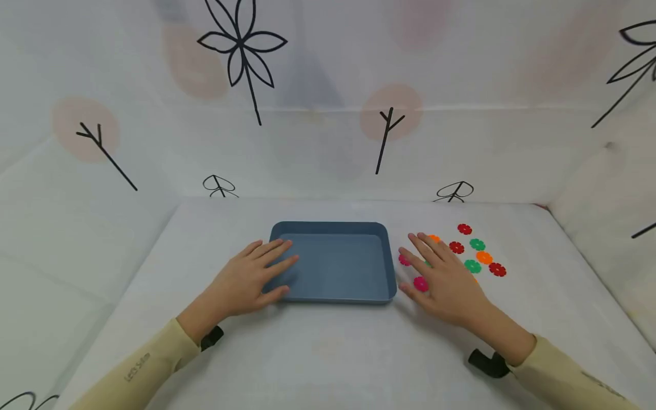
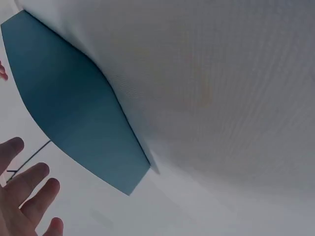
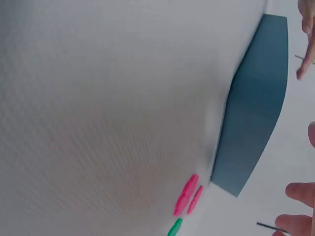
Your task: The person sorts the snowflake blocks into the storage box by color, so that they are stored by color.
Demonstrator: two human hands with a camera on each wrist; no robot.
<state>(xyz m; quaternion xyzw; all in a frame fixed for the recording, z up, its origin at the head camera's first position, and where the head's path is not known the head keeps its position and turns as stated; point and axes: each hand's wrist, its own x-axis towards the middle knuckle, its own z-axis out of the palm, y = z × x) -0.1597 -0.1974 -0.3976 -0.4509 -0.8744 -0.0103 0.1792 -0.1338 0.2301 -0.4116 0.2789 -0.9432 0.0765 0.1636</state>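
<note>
A shallow blue-grey tray (image 1: pixel 338 265) with rounded corners lies on the white cloth. My left hand (image 1: pixel 251 279), fingers spread, hovers by its left edge, the fingertips over the rim. Past the tray's right side my right hand (image 1: pixel 451 285) is held with straight, parted fingers and grips nothing. Beneath and beyond it lie small flat flower-shaped pieces: red (image 1: pixel 464 229), green (image 1: pixel 478 244), orange (image 1: pixel 484 258) and pink (image 1: pixel 421 283). Some are partly hidden by that hand. Both wrist views show the outer wall of the tray (image 2: pixel 69 88), with pink pieces (image 3: pixel 186 195) near it on the right.
A white cloth (image 1: pixel 328 359) covers the table. Behind stands a white fabric backdrop (image 1: pixel 318 154) with plant line drawings, and fabric also closes off both sides. A dark wrist mount (image 1: pixel 489 363) hangs under the right wrist, another (image 1: pixel 212 338) under the left.
</note>
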